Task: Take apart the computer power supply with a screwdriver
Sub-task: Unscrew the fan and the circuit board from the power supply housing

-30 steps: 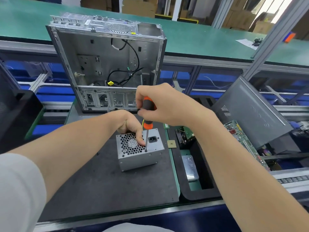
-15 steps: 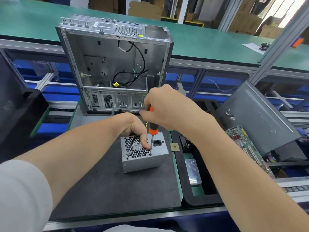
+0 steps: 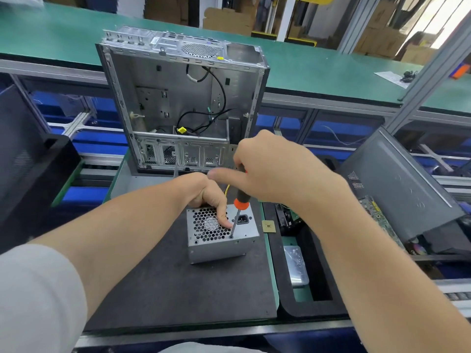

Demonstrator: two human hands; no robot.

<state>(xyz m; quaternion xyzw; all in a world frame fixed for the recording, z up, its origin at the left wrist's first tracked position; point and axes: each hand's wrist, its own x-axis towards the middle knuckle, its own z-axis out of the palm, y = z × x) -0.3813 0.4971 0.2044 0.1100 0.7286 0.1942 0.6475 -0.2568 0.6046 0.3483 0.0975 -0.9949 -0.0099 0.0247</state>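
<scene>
The left hand (image 3: 207, 194) grips the power supply (image 3: 221, 247), thumb on its grille (image 3: 202, 226). The right hand (image 3: 276, 171) holds the screwdriver (image 3: 240, 203), tip at the grille's five o'clock corner.

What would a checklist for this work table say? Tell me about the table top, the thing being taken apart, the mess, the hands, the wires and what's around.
Surface: dark mat, lying flat under the power supply.
Job's things: power supply on the mat, grille facing up; screwdriver nearly upright, tip at a screw beside the grille.
Clutter: small gold chip right of the mat; silvery block in a black tray; circuit board by a grey panel.
Hands: left hand holds the power supply, thumb on the grille; right hand grips the screwdriver.
Cables: black cables inside the open computer case; yellow wire behind the power supply.
Surroundings: green bench; cardboard boxes beyond.
</scene>
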